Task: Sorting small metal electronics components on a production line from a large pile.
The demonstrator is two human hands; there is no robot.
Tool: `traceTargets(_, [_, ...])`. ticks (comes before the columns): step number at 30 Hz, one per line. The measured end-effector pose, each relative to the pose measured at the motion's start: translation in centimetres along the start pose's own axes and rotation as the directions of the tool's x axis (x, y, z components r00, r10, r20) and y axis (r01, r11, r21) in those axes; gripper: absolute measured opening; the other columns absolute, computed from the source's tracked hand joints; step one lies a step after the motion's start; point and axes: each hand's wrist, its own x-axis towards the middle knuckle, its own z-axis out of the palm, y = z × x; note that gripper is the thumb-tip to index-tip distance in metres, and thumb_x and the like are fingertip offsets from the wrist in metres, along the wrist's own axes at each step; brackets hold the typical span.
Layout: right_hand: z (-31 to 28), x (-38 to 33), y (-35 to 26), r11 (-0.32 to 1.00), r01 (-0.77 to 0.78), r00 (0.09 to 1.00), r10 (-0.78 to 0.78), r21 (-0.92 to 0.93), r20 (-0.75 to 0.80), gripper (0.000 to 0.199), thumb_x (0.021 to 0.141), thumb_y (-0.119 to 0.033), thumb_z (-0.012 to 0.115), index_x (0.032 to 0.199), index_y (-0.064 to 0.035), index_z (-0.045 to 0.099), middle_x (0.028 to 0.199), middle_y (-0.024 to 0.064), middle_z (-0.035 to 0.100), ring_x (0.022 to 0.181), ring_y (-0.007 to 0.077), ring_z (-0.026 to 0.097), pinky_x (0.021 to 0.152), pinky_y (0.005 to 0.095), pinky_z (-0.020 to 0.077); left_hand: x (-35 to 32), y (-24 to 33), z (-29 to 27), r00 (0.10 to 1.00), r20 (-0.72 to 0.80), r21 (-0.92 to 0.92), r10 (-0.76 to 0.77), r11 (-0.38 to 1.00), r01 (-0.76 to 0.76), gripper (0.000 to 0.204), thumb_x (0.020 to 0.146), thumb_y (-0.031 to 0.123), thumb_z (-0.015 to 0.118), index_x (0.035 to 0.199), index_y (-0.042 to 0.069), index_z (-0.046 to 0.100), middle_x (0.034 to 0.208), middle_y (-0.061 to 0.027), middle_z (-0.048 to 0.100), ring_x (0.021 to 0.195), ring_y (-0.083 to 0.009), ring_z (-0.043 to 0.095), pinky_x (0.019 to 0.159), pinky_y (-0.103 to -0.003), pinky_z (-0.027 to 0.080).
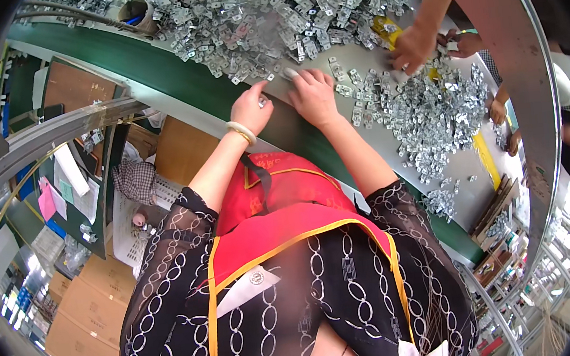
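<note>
My left hand, with a pale bangle and a gold one at its wrist, is curled at the table edge. A small shiny metal part shows between its fingers. Close beside it, my right hand has its fingers bent and slightly apart over the tabletop. A whitish cover or piece sits at its index fingertip; I cannot tell which. Nothing else shows in that hand. Just beyond both hands spreads a large heap of small stamped metal parts.
Another person's hand works over a second heap of metal parts on the right. More hands are at the far side. A grey container stands far left. A metal frame curves along the right; cardboard boxes stand lower left.
</note>
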Motion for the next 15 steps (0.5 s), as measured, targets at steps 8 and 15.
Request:
traceTargets(8, [-3.8, -5.5, 2.6, 0.976, -0.181, 0.984, 0.179, -0.124, -0.024, 0.022, 0.075, -0.018, 0.068, 0.095, -0.0089, 0.064, 0.106, 0.0064, 0.062, 0.104, 0.0289, 0.054, 0.09, 0.0441, 0.0368, 0.6, 0.9, 0.3, 0.972, 0.191, 0.25, -0.139, 0.964, 0.089, 0.069, 0.078, 0.013, 0.057, 0.142, 0.006, 0.035, 0.089, -0.0222, 0.066, 0.086, -0.039, 0.064, 0.076, -0.048, 0.051])
traceTargets(15, [-3.0, -3.5, 0.9, 0.974, -0.226, 0.964, 0.227, 0.022, -0.14, 0.025, 0.077, -0.018, 0.068, 0.099, -0.0068, 0.062, 0.109, 0.0095, 0.061, 0.105, 0.0305, 0.054, 0.091, 0.0446, 0.0358, 0.0, 3.6, 2.4, 0.932, 0.362, 0.063, 0.015, 0.997, -0.041, 0.071, 0.077, 0.013, 0.056, 0.144, 0.008, 0.034, 0.092, -0.0223, 0.066, 0.087, -0.0393, 0.063, 0.079, -0.047, 0.05])
